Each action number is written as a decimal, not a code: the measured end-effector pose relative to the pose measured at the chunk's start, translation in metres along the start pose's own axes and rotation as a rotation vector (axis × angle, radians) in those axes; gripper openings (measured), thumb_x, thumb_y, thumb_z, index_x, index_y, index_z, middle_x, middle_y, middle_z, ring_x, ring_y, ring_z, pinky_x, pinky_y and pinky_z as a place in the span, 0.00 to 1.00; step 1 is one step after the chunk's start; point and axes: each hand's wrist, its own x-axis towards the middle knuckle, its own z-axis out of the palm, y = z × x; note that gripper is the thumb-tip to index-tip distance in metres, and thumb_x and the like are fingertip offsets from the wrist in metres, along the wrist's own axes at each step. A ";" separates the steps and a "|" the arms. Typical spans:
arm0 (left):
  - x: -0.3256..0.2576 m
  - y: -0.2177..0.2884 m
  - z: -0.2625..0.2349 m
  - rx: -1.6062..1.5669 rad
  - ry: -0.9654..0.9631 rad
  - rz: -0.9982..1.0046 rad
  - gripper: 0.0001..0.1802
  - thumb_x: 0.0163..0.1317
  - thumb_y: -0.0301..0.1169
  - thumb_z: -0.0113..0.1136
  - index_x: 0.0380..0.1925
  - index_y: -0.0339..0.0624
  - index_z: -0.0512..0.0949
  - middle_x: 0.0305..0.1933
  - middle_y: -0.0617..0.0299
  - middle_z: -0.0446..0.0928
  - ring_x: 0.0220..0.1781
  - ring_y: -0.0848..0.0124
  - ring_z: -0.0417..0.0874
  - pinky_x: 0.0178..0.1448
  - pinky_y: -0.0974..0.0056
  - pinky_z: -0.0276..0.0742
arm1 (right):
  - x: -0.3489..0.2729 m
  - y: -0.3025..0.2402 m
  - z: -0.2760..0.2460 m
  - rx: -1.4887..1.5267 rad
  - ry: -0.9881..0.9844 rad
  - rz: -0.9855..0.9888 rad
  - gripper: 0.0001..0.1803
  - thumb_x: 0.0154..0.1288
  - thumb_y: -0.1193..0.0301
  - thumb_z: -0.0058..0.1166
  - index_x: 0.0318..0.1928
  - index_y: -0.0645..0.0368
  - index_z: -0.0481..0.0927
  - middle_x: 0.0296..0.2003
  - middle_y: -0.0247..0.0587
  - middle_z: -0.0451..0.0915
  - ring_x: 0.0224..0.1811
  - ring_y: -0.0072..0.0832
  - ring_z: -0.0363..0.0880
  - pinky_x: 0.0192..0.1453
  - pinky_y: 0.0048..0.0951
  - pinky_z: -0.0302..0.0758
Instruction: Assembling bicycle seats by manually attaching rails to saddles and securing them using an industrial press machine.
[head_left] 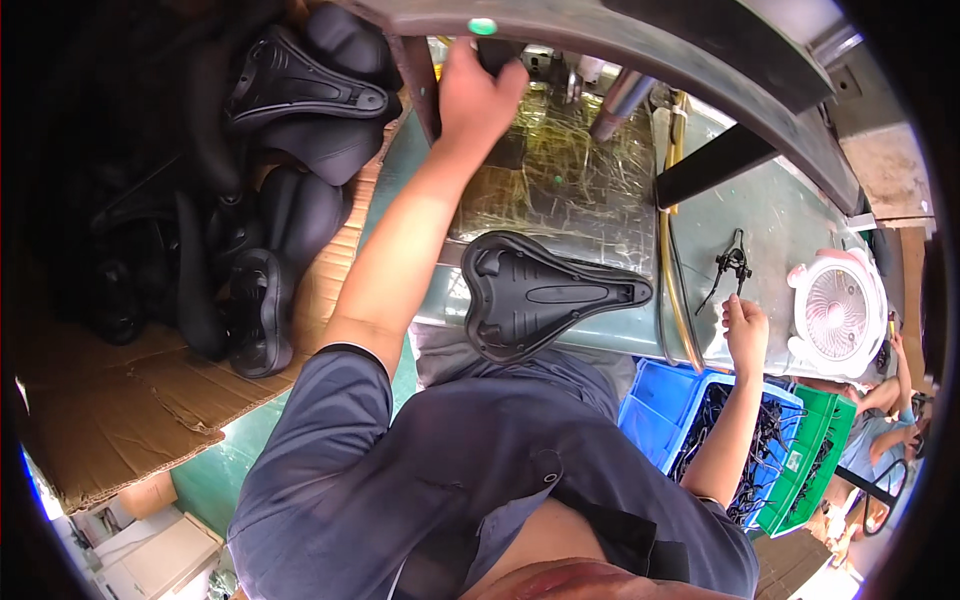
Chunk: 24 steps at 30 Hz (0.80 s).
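My left hand [478,100] reaches to the far side of the bench, under a dark metal frame. Its fingers and thumb close around a dark thing [496,54], mostly hidden, whose kind I cannot make out. On the right, my right hand [747,328] pinches the lower end of a black saddle rail bracket [734,264] with thin bent legs, over the bench top. Between my arms a black bicycle saddle [540,298] lies underside up at the near bench edge, its narrow nose pointing right. Neither hand touches it.
Many black saddles [310,90] are piled on cardboard [150,400] at left. The metal frame [700,185] spans the far side. A pink and white fan [838,310] stands at right. Blue [655,405] and green [825,440] bins hold black metal parts; people sit beyond.
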 end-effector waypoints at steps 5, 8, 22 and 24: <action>0.019 0.020 0.003 -0.391 0.134 -0.204 0.31 0.63 0.31 0.76 0.60 0.30 0.70 0.40 0.57 0.84 0.38 0.69 0.86 0.46 0.61 0.83 | -0.008 0.007 -0.015 -0.322 0.027 -0.133 0.20 0.77 0.59 0.61 0.39 0.67 0.89 0.25 0.49 0.85 0.32 0.45 0.87 0.42 0.44 0.81; -0.020 0.082 -0.049 -0.731 0.097 -0.455 0.33 0.63 0.28 0.77 0.63 0.30 0.70 0.43 0.60 0.84 0.43 0.71 0.86 0.49 0.64 0.82 | -0.006 -0.009 -0.029 -0.473 0.014 -0.201 0.14 0.71 0.68 0.61 0.47 0.67 0.88 0.42 0.58 0.88 0.45 0.57 0.88 0.52 0.51 0.82; -0.111 0.172 -0.267 0.439 0.006 0.363 0.36 0.50 0.26 0.78 0.62 0.34 0.80 0.52 0.49 0.83 0.52 0.59 0.84 0.60 0.57 0.80 | 0.042 -0.058 -0.034 -0.940 -0.273 -0.780 0.38 0.55 0.89 0.53 0.68 0.51 0.80 0.81 0.44 0.67 0.83 0.54 0.62 0.82 0.51 0.67; -0.110 0.180 -0.271 0.512 -0.050 0.415 0.36 0.50 0.26 0.78 0.62 0.34 0.80 0.52 0.49 0.83 0.51 0.57 0.85 0.60 0.56 0.81 | 0.049 -0.058 -0.033 -0.970 -0.315 -0.877 0.40 0.56 0.89 0.54 0.70 0.51 0.77 0.79 0.44 0.68 0.82 0.52 0.64 0.81 0.50 0.68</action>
